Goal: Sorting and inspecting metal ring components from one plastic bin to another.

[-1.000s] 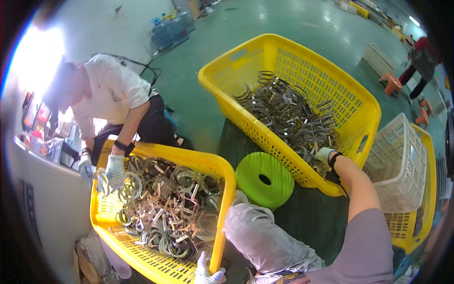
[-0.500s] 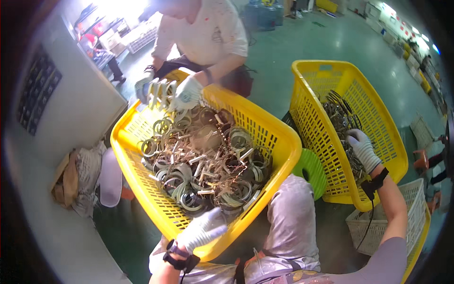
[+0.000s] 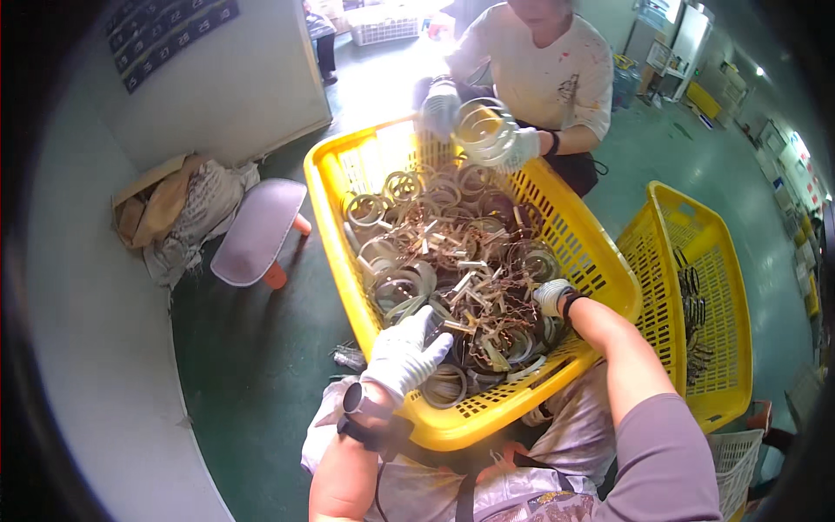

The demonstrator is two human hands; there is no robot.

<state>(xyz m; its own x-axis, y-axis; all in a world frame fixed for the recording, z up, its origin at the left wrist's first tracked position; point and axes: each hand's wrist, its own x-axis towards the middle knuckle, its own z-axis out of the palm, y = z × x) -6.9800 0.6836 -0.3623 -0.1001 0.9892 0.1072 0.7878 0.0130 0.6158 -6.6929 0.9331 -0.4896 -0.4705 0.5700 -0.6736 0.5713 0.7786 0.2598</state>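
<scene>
Yellow basket (image 3: 474, 432) heaped with pale rings (image 3: 404, 285), a printed sheet (image 3: 170, 36) on the wall at left

The basket sits tilted before the person, the rings lying inside it around a tangle of copper-coloured wire (image 3: 435, 230) and short white sticks (image 3: 472, 264); a second yellow basket (image 3: 729, 348) with dark rings (image 3: 691, 300) stands near its right side; across it a co-worker (image 3: 548, 61), whose white top bears a dark print, holds a bunch of clear rings (image 3: 484, 130); the sheet is dark blue with rows of white numerals; the gloved left hand (image 3: 404, 355) is spread wide over the near edge of the heap; the gloved right hand (image 3: 551, 297) is at the heap's right side, its fingers partly hidden, so I cannot tell what it grips
</scene>
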